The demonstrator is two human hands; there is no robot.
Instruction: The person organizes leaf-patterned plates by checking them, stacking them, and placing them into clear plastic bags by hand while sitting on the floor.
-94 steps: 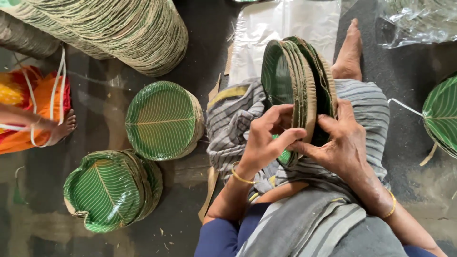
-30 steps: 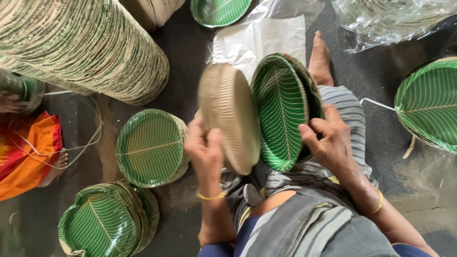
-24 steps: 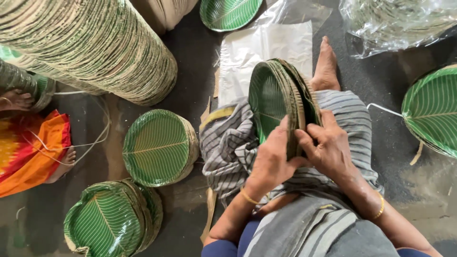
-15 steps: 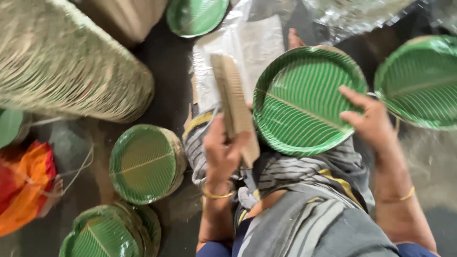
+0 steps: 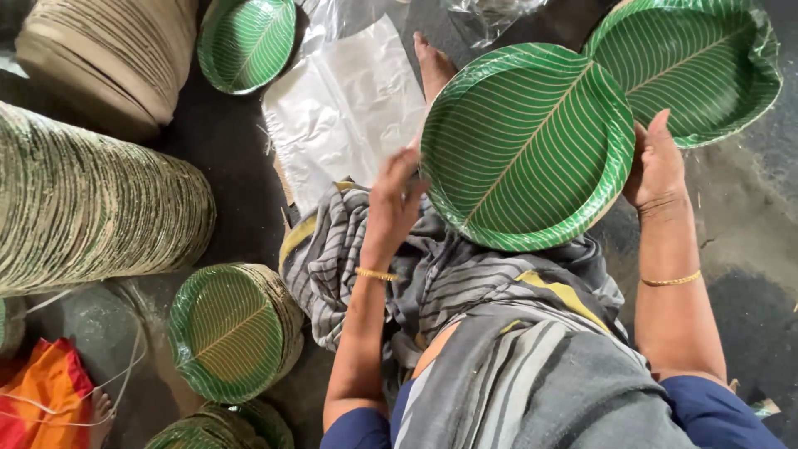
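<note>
On a dark floor (image 5: 241,208) crowded with stacked plates (image 5: 91,212), you steady a green leaf-print plate (image 5: 528,145) over your lap, left hand (image 5: 391,204) and right hand (image 5: 657,162) gripping opposite rims; setting it down likely needs a level release.

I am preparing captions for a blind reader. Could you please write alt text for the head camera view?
A seated person holds a round green leaf-patterned plate over their lap, the left hand and right hand on opposite edges. More such plates lie in stacks on the dark floor, with a clear plastic sheet nearby.
</note>
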